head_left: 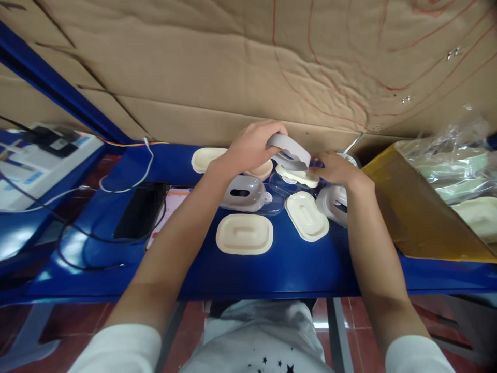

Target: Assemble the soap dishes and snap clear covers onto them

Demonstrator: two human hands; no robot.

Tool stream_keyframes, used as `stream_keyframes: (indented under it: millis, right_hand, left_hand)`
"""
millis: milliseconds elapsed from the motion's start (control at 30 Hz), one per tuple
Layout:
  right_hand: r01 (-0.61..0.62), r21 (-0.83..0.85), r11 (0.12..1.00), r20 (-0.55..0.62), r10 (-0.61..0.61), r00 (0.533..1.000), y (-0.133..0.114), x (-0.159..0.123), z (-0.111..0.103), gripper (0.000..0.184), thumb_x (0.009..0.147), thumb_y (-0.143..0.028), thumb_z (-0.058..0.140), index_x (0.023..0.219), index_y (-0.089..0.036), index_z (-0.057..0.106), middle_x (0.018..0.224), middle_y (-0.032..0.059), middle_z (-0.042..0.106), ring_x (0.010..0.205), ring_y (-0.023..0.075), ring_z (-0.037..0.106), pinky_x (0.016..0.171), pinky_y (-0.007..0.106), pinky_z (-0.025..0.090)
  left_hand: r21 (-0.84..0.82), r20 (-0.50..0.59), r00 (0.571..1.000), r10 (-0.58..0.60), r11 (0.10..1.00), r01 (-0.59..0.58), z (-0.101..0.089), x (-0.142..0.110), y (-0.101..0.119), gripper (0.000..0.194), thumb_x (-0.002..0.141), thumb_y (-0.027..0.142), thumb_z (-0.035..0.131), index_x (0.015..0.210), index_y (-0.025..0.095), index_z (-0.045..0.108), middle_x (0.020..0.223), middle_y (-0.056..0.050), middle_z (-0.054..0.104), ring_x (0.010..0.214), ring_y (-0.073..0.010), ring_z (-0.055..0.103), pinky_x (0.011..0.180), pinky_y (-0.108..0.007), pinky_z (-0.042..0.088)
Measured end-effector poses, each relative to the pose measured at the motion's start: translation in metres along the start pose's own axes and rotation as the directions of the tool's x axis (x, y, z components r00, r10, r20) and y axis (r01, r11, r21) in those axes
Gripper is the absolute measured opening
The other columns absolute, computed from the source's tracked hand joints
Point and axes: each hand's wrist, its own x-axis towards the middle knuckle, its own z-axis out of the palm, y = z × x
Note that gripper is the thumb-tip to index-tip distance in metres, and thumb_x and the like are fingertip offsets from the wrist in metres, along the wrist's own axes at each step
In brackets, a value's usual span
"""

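My left hand (252, 145) is closed round a grey curved plastic piece (289, 150), held just above a cream oval lid (298, 177). My right hand (336, 168) is closed on the right side of that same stack, fingers pinching at the lid and grey piece. Both hands hover over the far middle of the blue table (295, 269). Below them lie two cream oval lids (244, 234) (306, 215), a grey translucent shell with a slot (243, 192), and another grey shell (334, 203) under my right wrist.
Another cream lid (204, 158) lies at the back left. A black phone (137, 210) and white cable (128, 181) sit left. A yellow-brown box (419, 212) with bagged parts (454, 166) stands right. Cardboard (248, 67) walls the back.
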Motion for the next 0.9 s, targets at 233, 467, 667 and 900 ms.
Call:
stream_keyframes:
  millis: [233, 467, 667, 900]
  right_hand:
    - [0.005, -0.076, 0.997, 0.002, -0.005, 1.000, 0.000, 0.004, 0.008, 0.067, 0.097, -0.045, 0.069, 0.159, -0.021, 0.057, 0.153, 0.0217, 0.064, 0.134, 0.0432, 0.066, 0.110, 0.056, 0.050]
    - [0.050, -0.084, 0.995, -0.010, -0.051, 0.999, -0.001, 0.005, 0.008, 0.063, 0.104, -0.053, 0.060, 0.160, -0.024, 0.056, 0.158, 0.0196, 0.062, 0.142, 0.0443, 0.060, 0.116, 0.058, 0.047]
    - [0.017, -0.025, 1.000, -0.177, -0.021, 0.984, -0.016, -0.002, -0.002, 0.054, 0.115, -0.047, 0.031, 0.141, -0.015, 0.067, 0.132, 0.0239, 0.077, 0.124, 0.0436, 0.072, 0.102, 0.053, 0.053]
    - [0.123, 0.056, 0.991, -0.206, -0.109, 0.972, -0.018, -0.002, -0.004, 0.046, 0.113, -0.050, 0.040, 0.129, -0.022, 0.074, 0.129, 0.0162, 0.080, 0.120, 0.0381, 0.074, 0.100, 0.047, 0.054]
  left_hand:
    - [0.071, 0.147, 0.986, 0.082, 0.993, -0.093, -0.009, -0.002, 0.001, 0.030, 0.083, 0.013, 0.055, 0.108, 0.025, 0.066, 0.116, -0.006, 0.071, 0.110, -0.0284, 0.068, 0.098, -0.043, 0.051]
    - [0.156, 0.280, 0.955, -0.097, 0.986, 0.054, -0.024, -0.014, -0.034, 0.025, 0.090, 0.040, 0.076, 0.113, 0.032, 0.073, 0.114, 0.000, 0.073, 0.107, -0.0264, 0.063, 0.088, -0.041, 0.055]
    - [0.136, 0.411, 0.903, -0.124, 0.988, 0.074, -0.024, -0.019, -0.014, 0.040, 0.091, 0.035, 0.080, 0.130, 0.031, 0.071, 0.130, -0.001, 0.076, 0.114, -0.0248, 0.067, 0.095, -0.037, 0.055]
    - [0.183, 0.402, 0.904, -0.142, 0.980, 0.073, -0.003, -0.013, 0.000, 0.047, 0.101, 0.039, 0.064, 0.146, 0.027, 0.064, 0.141, -0.010, 0.070, 0.127, -0.0323, 0.068, 0.109, -0.046, 0.051]
